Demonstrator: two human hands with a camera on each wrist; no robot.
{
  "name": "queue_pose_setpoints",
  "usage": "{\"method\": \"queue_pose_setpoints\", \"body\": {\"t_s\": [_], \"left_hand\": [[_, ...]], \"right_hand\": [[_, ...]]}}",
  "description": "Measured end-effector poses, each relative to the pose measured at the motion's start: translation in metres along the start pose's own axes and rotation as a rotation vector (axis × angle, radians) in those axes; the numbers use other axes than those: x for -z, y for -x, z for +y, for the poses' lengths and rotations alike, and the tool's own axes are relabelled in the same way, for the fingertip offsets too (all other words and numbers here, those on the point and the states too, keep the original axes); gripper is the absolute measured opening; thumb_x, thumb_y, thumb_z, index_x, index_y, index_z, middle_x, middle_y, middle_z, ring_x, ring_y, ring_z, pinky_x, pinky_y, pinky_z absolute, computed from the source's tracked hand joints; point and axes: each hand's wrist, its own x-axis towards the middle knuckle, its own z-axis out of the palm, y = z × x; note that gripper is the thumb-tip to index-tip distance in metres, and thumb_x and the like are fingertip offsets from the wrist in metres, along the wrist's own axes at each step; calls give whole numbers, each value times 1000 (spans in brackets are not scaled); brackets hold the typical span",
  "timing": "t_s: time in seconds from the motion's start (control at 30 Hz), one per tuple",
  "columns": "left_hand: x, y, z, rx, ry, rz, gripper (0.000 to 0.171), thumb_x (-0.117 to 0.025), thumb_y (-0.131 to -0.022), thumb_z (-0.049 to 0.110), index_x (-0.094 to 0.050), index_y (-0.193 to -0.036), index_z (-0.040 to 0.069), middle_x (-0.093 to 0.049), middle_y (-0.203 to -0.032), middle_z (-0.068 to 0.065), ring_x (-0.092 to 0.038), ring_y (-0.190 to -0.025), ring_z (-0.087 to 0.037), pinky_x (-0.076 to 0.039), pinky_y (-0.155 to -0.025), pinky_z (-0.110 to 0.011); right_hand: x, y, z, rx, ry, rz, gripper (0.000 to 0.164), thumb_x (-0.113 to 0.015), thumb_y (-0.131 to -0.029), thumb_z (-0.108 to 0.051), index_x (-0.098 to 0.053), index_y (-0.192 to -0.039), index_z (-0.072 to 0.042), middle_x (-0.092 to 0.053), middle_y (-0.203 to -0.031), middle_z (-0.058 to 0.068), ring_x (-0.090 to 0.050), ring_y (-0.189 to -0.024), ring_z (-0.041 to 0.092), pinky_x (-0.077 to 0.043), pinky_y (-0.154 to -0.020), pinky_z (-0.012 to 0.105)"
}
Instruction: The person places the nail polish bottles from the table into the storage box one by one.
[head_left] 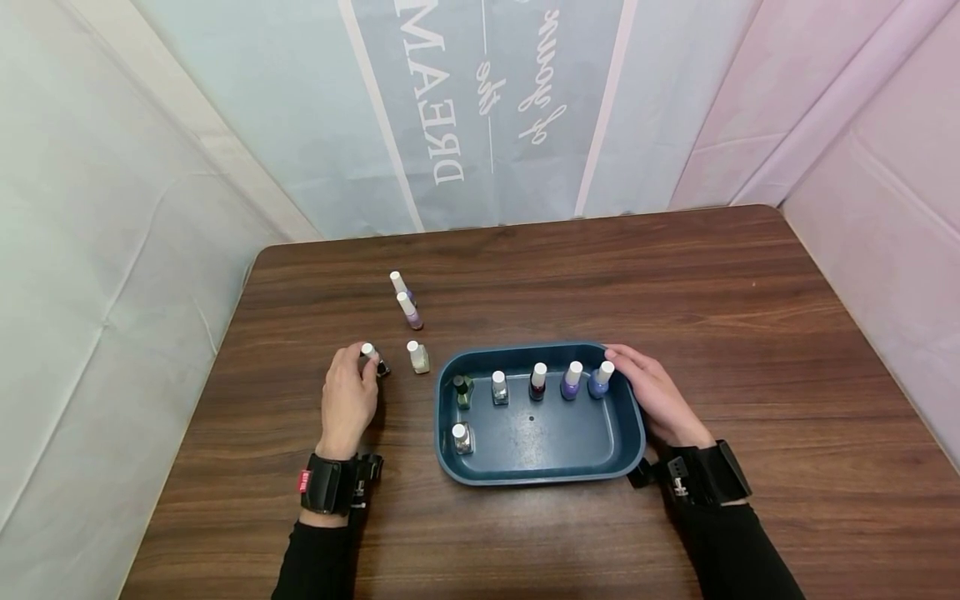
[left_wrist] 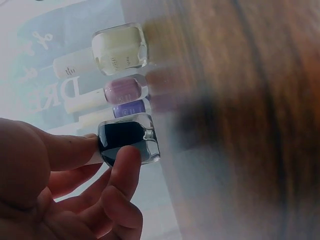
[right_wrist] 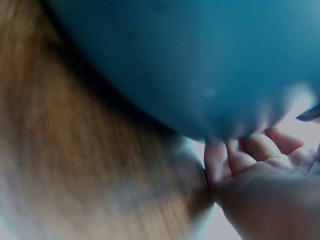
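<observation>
My left hand (head_left: 349, 402) pinches a dark nail polish bottle (left_wrist: 122, 137) with a white cap, left of the tray. Close by stands a cream nail polish bottle (head_left: 420, 358); farther back are a pink-purple one (head_left: 412, 317) and a violet one partly hidden behind it. At the right, my right hand (head_left: 660, 396) grips the far right corner of a blue tray (head_left: 540, 481), thumb at the rim and fingers against the outer wall (right_wrist: 200, 65). Inside, several bottles line the far side, from a dark-capped green one (head_left: 462, 392) to a blue one (head_left: 600, 382). A clear-looking bottle (head_left: 462, 438) stands nearer, at the left.
Everything stands on a brown wood-grain table (head_left: 750, 317). A printed curtain (head_left: 495, 108) hangs behind its far edge, with pale cloth at both sides. Each wrist wears a black strap (head_left: 330, 483) with a camera.
</observation>
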Motion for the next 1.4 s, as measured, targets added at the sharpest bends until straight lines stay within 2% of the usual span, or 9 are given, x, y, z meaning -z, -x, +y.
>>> {"method": "queue_pose_setpoints", "body": {"t_s": [0.2,0.4,0.57,0.77,0.93,1.0,1.07,1.2,1.4], "left_hand": [[3,2,4,-27,-13,21,23,-51,-99,15,-59,-116,0,-58,-109,-18,-51,-78,-28,-41,-65,-41],[7,5,10,-39,-8,35,23,-53,-98,15,-59,-116,0,-59,-111,-18,-56,-86,-31,-47,-72,-47],[9,8,15,-69,-3,45,23,-56,-96,11,-60,-116,0,-61,-110,-17,-56,-82,-28,-46,-68,-43],[13,13,22,-89,15,18,26,-55,-97,11,-60,-120,-1,-61,-116,-19,-52,-74,-26,-41,-63,-37],[17,17,27,-103,24,15,24,-56,-97,12,-61,-118,2,-63,-116,-15,-52,-73,-24,-40,-62,-34],[18,18,29,-113,22,15,23,-56,-97,12,-61,-118,2,-64,-111,-14,-53,-70,-23,-40,-61,-33],[19,20,31,-121,21,17,23,-57,-97,12,-62,-118,3,-66,-98,-13,-51,-65,-21,-38,-58,-31],[21,23,35,-141,16,21,22,-58,-96,12,-62,-117,5,-59,-73,-10,-47,-57,-18,-35,-54,-29],[24,29,42,-162,4,15,21,-58,-96,13,-62,-115,5,-53,-69,-9,-46,-62,-21,-35,-57,-30]], "right_hand": [[0,-1,1,5,-7,4,65,-42,-98,-55,-43,-141,-6,-57,-120,-2,-54,-105,5,-46,-87,24],[-2,-2,1,0,-36,22,64,-45,-97,-53,-45,-140,-6,-58,-118,-9,-53,-104,1,-47,-86,21],[-1,-1,1,-4,-32,19,65,-45,-97,-54,-44,-141,-6,-57,-121,-5,-53,-105,1,-47,-87,20],[-1,0,0,-7,-9,15,66,-43,-97,-55,-43,-142,-6,-54,-129,4,-53,-106,2,-46,-87,21],[-1,1,0,-1,-8,8,65,-43,-98,-54,-43,-141,-6,-55,-127,4,-53,-106,3,-46,-87,22],[0,1,0,0,-5,7,65,-42,-98,-55,-43,-141,-6,-55,-128,4,-53,-106,3,-46,-87,22],[0,0,0,-1,2,9,66,-42,-98,-55,-43,-142,-6,-54,-129,5,-53,-106,3,-46,-88,22],[0,0,1,0,15,11,66,-41,-98,-55,-42,-142,-6,-52,-132,8,-52,-107,3,-45,-88,21],[-1,0,1,9,11,6,65,-41,-98,-54,-43,-142,-6,-52,-132,8,-52,-107,4,-45,-88,21]]}}
